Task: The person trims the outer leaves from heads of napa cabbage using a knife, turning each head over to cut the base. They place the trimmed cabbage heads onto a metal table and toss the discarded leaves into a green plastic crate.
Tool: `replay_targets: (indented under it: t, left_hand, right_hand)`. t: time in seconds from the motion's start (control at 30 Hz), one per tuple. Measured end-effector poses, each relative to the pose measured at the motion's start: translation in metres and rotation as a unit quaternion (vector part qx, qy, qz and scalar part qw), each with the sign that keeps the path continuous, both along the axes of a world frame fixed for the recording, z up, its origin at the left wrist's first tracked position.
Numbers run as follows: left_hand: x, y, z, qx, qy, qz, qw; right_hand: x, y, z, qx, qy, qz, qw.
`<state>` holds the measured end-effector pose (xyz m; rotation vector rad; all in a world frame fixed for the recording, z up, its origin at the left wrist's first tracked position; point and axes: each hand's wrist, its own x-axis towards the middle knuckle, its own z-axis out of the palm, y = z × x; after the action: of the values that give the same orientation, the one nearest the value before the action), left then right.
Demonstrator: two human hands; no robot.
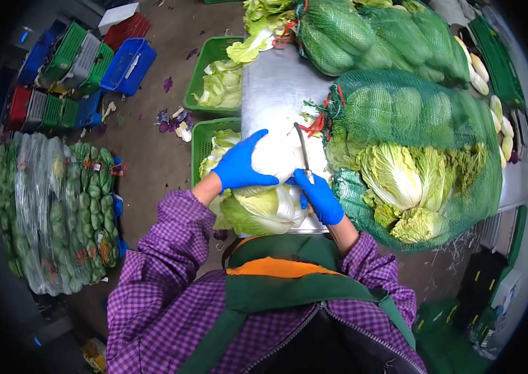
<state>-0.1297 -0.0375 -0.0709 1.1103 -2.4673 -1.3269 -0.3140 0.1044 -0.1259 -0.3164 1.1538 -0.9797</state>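
Cabbage (274,156), pale, rounded, blue-gloved fingers (253,143), slim curved knife (304,149)

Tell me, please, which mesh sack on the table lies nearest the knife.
The near mesh sack, whose red tie sits beside the knife; other mesh sacking lies beyond.

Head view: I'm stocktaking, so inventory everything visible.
Metal table: one, silver, centre
Net sacks: several, green, right
Napa cabbages: many, pale, centre and right
Knife: one, dark, centre
Leaf crates: two, green, table's left
Other crates: many, multicoloured, around edges
Wrapped vegetable stack: one, green, left
Floor scraps: many, purple, upper left
Unclear vegetables: several, white, upper right
Apron: one, green, bottom
Sleeves: two, purple, bottom
Left hand: one, blue-gloved, centre
Right hand: one, blue-gloved, centre
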Motion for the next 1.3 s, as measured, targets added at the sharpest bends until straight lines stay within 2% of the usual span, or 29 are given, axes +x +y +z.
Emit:
replay_targets:
  t: [0.03, 0.07, 0.1, 0.13, 0.2, 0.27, 0.3, 0.33, 0.43, 0.53, 0.6, 0.73, 0.8, 1.03, 1.1, 1.17, 1.3]
  left_hand:
    - [-0.008, 0.001, -0.004, -0.013, -0.057, -0.006, 0.998]
    - [-0.015, 0.002, -0.010, -0.013, -0.063, -0.017, 0.998]
    - [-0.021, 0.005, -0.017, -0.026, -0.103, -0.010, 0.994]
    - [-0.027, 0.006, -0.025, -0.040, -0.142, -0.004, 0.989]
    - [-0.026, 0.008, -0.032, -0.075, -0.107, -0.037, 0.991]
    - [-0.023, 0.014, -0.019, -0.171, -0.119, -0.056, 0.976]
    - [-0.020, 0.020, -0.016, -0.184, -0.142, -0.054, 0.971]
    - [-0.019, 0.026, -0.016, -0.183, -0.149, -0.061, 0.970]
    - [-0.015, 0.035, -0.021, -0.190, -0.159, -0.020, 0.969]
    - [-0.014, 0.029, -0.021, -0.158, -0.154, -0.026, 0.975]
    - [-0.012, 0.022, -0.022, -0.145, -0.152, -0.026, 0.977]
    - [-0.014, 0.019, -0.023, -0.127, -0.158, -0.030, 0.979]
    - [-0.015, 0.019, -0.023, -0.129, -0.156, -0.030, 0.979]
    - [-0.017, 0.016, -0.022, -0.122, -0.165, -0.028, 0.978]
    - [-0.015, 0.015, -0.028, -0.131, -0.166, -0.028, 0.977]
    - [-0.017, 0.018, -0.028, -0.143, -0.163, -0.030, 0.976]
    - [-0.019, 0.017, -0.023, -0.115, -0.171, -0.031, 0.978]
  right_hand:
    - [-0.003, 0.003, -0.010, -0.028, 0.141, -0.050, 0.988]
    - [-0.008, 0.008, -0.020, -0.050, 0.278, -0.101, 0.954]
    - [-0.017, 0.012, -0.021, -0.023, 0.245, -0.144, 0.959]
    - [-0.022, 0.016, -0.023, -0.034, 0.268, -0.191, 0.944]
    - [-0.026, 0.025, -0.022, -0.035, 0.276, -0.177, 0.944]
    - [-0.018, 0.035, -0.035, -0.088, 0.365, -0.094, 0.922]
    - [-0.011, 0.036, -0.022, -0.095, 0.344, -0.075, 0.931]
    - [-0.002, 0.039, -0.022, -0.144, 0.377, -0.066, 0.912]
    - [0.010, 0.040, -0.034, -0.140, 0.389, -0.034, 0.910]
    - [0.010, 0.034, -0.042, -0.164, 0.427, 0.012, 0.889]
    - [0.008, 0.032, -0.032, -0.123, 0.424, 0.044, 0.896]
    - [0.006, 0.027, -0.038, -0.136, 0.433, 0.061, 0.889]
    - [0.005, 0.023, -0.039, -0.086, 0.437, 0.102, 0.889]
    - [-0.003, 0.010, -0.054, -0.105, 0.408, 0.109, 0.900]
    - [-0.002, 0.007, -0.053, -0.044, 0.427, 0.142, 0.892]
    - [0.001, -0.007, -0.078, -0.027, 0.438, 0.155, 0.885]
    - [0.002, -0.016, -0.078, 0.002, 0.439, 0.186, 0.879]
